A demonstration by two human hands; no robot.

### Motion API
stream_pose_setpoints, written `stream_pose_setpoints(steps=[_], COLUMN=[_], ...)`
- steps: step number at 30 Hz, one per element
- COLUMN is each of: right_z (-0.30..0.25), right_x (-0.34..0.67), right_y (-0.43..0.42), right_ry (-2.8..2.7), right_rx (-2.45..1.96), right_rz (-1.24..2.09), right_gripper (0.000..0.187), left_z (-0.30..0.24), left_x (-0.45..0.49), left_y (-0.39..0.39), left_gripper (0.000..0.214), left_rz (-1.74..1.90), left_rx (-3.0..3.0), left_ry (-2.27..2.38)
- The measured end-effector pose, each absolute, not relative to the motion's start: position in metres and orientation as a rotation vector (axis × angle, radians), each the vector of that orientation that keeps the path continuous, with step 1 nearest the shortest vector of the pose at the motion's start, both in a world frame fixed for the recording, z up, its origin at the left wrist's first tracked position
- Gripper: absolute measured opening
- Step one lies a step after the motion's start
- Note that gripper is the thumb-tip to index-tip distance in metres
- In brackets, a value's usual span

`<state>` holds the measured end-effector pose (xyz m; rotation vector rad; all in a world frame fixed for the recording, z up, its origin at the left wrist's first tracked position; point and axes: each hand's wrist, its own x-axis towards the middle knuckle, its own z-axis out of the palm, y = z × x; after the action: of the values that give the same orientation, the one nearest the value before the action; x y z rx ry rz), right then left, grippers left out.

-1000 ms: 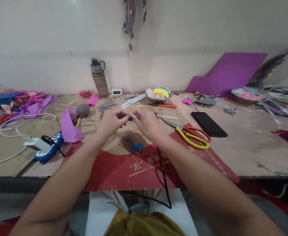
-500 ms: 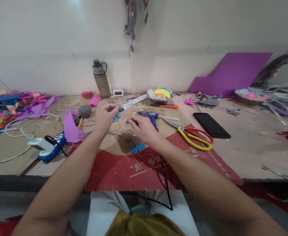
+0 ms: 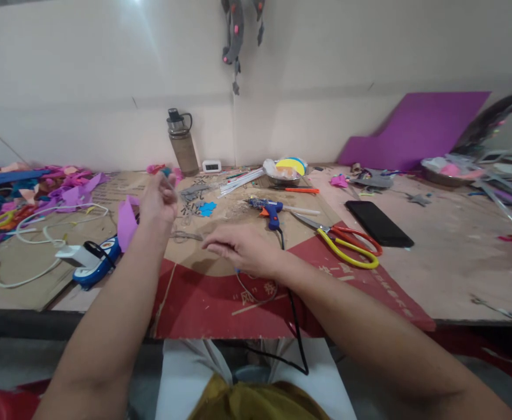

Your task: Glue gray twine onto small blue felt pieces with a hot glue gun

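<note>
My left hand point(image 3: 158, 198) is raised over the left side of the cardboard, somewhat blurred, its fingers curled together. A small dark teal piece point(image 3: 166, 171) shows at its fingertips; its kind is unclear. Lower and nearer to me, my right hand point(image 3: 242, 248) has thumb and forefinger pinched on grey yarn point(image 3: 189, 235), which runs leftward from the fingertips. More of this yarn loops out below the right hand over the red print. Between and beyond the hands lie blue felt cut-outs point(image 3: 207, 208) and small grey pieces point(image 3: 190, 198).
A blue glue gun point(image 3: 273, 214) lies beyond my right hand, its black cord hanging over the table edge. Scissors point(image 3: 339, 239) and a black phone point(image 3: 378, 223) are to the right. A bottle point(image 3: 183, 146) stands at the back; a blue power strip point(image 3: 101, 265) sits left.
My hands have moved apart: the left went left and up, the right went down and left. The blue cut-outs and grey pieces behind them are now uncovered.
</note>
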<state>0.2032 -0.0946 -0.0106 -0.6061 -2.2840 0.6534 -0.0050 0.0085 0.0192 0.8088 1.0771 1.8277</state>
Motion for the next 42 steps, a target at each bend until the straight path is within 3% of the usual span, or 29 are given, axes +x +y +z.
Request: stream_pose_setpoints(steps=[7,11,17,20,23,29,33,37,42], right_z=[0.016,0.023,-0.001,-0.027,-0.047,-0.039,-0.025,-0.018,-0.017], right_x=[0.240,0.252,0.281,0.286,0.280,0.279,0.272,0.252,0.237], right_y=[-0.085,-0.085,-0.051,-0.034,-0.026,-0.022,-0.030,-0.046,-0.059], right_ry=[-1.699,-1.997,-1.859,-1.940,-1.918,-1.695,-1.462,-1.237,-1.253], right_rx=[-0.712,-0.676,-1.634,-1.954,-1.947,-1.980,-1.685,-1.218,-0.818], right_rz=[0.951,1.043,0.211,0.281,0.369,0.561,0.614,0.840,1.116], right_gripper=[0.036,0.044,0.042,0.039,0.025,0.025,0.018,0.024,0.046], left_z=[0.027,0.027,0.021,0.013,0.004,-0.007,-0.005,-0.005,-0.006], left_x=[-0.056,-0.056,-0.009,0.015,0.029,0.034,0.031,0.029,0.031], left_y=[0.010,0.008,0.002,-0.005,-0.010,-0.007,-0.007,-0.007,-0.005], left_gripper=[0.023,0.024,0.011,0.007,0.011,0.011,0.010,0.016,0.018], left_rz=[1.838,1.883,1.835,1.764,1.757,1.769,1.752,1.703,1.654], left_rx=[0.699,0.753,0.779,0.950,1.037,1.065,0.942,0.836,0.717], left_ry=[0.852,0.824,1.112,1.098,1.044,1.027,0.955,0.888,0.902])
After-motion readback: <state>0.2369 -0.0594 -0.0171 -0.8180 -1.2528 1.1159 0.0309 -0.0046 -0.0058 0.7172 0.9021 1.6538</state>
